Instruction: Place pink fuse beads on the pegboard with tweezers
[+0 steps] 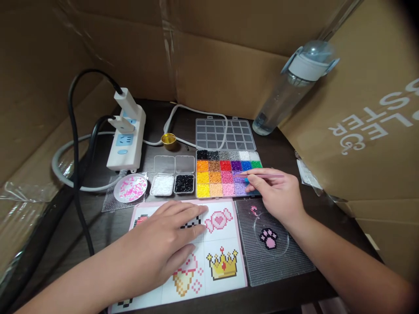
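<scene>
The left hand (168, 237) lies flat and ungripping on the pattern sheet (214, 285), hiding several designs; the right hand (279, 192) pinches pink tweezers (274, 176) over the bead box (197, 174), masking some compartments, the tips hard to make out

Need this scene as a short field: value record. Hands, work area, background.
left hand: resting on the pattern sheet
right hand: gripping a slim pink tool
tool tip: at the purple beads; contact unclear
bead box: lid open
pegboard: right of sheet; bears a pink-and-black paw and small pink piece
left side: power strip
back: gold cup, water bottle
</scene>
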`<state>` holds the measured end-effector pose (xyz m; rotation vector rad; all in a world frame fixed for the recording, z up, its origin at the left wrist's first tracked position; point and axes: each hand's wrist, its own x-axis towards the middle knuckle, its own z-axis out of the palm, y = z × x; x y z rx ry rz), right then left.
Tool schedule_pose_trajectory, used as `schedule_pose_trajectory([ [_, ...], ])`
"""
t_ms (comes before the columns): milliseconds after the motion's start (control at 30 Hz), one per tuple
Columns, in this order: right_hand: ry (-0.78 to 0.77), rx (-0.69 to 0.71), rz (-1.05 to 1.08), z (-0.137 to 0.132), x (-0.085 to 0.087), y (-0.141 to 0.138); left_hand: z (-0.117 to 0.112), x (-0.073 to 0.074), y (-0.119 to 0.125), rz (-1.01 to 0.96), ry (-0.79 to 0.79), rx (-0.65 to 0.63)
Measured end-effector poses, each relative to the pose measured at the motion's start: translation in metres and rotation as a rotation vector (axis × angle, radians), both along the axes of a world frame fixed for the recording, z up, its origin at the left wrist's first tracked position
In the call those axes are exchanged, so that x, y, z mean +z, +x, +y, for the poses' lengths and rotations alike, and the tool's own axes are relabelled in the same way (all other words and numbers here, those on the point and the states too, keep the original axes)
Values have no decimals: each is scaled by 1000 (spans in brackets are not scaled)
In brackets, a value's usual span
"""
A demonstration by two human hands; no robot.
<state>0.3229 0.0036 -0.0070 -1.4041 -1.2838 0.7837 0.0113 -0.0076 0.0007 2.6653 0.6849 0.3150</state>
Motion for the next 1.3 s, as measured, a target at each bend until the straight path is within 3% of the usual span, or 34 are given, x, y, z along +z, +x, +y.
schedule_pose_trajectory([
  [133,-25,-3,-26,-1,-8,-2,-1,0,-1,12,16,-5],
  [1300,-56,13,-39,2,-5,-1,0,-9,-7,17,-19,-10],
])
